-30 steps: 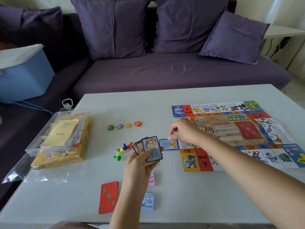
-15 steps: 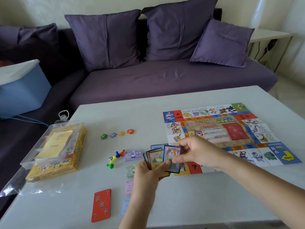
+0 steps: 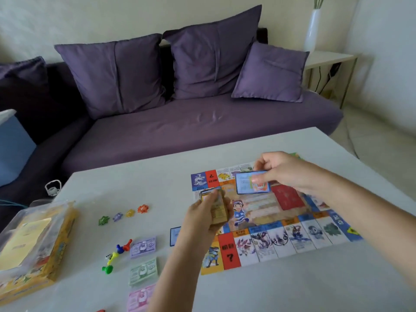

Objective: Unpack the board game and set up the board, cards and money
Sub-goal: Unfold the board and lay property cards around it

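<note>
A purple sofa (image 3: pixel 202 127) spans nine to one o'clock behind the pale table (image 3: pixel 135 181), with purple cushions (image 3: pixel 117 75) leaning against its back under a cream wall (image 3: pixel 90 16). At two o'clock a small white side table (image 3: pixel 326 58) bears a tall white vase (image 3: pixel 311 30) above pale floor (image 3: pixel 382 143). A blue box (image 3: pixel 13 149) sits at nine o'clock in soft, even light.

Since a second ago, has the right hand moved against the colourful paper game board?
Yes. The right hand, pinching a blue-bordered card, went from the game board's left edge to over its far side.
</note>
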A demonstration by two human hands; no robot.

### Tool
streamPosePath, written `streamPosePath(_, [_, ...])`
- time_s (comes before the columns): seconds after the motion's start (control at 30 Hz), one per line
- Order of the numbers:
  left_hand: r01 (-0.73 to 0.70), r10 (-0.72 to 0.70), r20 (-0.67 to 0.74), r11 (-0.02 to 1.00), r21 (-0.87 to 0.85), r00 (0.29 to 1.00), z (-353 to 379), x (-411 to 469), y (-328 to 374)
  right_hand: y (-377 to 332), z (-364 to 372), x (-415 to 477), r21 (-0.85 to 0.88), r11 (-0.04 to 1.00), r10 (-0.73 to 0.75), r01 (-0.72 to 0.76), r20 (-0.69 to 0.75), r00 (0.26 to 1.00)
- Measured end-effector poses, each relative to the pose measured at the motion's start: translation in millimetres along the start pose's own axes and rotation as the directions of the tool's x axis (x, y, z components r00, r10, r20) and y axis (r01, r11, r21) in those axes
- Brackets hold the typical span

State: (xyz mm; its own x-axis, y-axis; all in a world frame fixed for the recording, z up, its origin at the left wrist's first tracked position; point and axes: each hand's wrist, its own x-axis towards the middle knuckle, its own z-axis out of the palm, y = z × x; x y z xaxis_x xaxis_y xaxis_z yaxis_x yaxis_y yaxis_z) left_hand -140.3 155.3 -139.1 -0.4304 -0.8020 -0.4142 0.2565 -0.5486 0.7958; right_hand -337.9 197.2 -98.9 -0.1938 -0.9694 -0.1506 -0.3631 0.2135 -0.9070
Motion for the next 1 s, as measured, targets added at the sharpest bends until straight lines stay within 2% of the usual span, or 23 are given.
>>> streamPosePath(0.07, [0.132, -0.124, 0.056, 0.977, -0.169, 0.991, 19, 18, 3, 12, -30, 18, 0.090, 0.993, 0.079, -0.075, -0.037, 0.996])
streamPosePath(0.13, [0.207, -0.178, 0.126, 0.937, -0.282, 0.976, 34, 34, 4, 31, -54, 38, 0.081, 0.993, 0.098, -0.089, -0.120, 0.988])
streamPosePath(0.23, [0.200, -0.158, 0.154, 0.928, -0.314, 0.975, 53, 59, 5, 60, -83, 69, 0.078, 0.994, 0.105, -0.082, -0.359, 0.927])
streamPosePath(0.3, [0.162, -0.126, 0.146, 0.948, -0.273, 0.981, 66, 76, 9, 75, -100, 90, 0.122, 0.986, 0.158, -0.114, -0.457, 0.876])
streamPosePath(0.47, [0.107, -0.085, 0.149, 0.983, -0.150, 0.985, 89, 109, 13, 108, -130, 133, 0.250, 0.952, 0.284, -0.176, -0.509, 0.813])
streamPosePath(0.57, [0.118, -0.101, 0.126, 0.984, -0.134, 0.987, 97, 126, 11, 124, -142, 156, 0.195, 0.955, 0.297, -0.224, -0.579, 0.760])
streamPosePath(1.0, [0.182, -0.165, 0.121, 0.972, -0.149, 0.979, 100, 154, -3, 159, -137, 189, -0.027, 0.893, 0.323, -0.449, -0.658, 0.681])
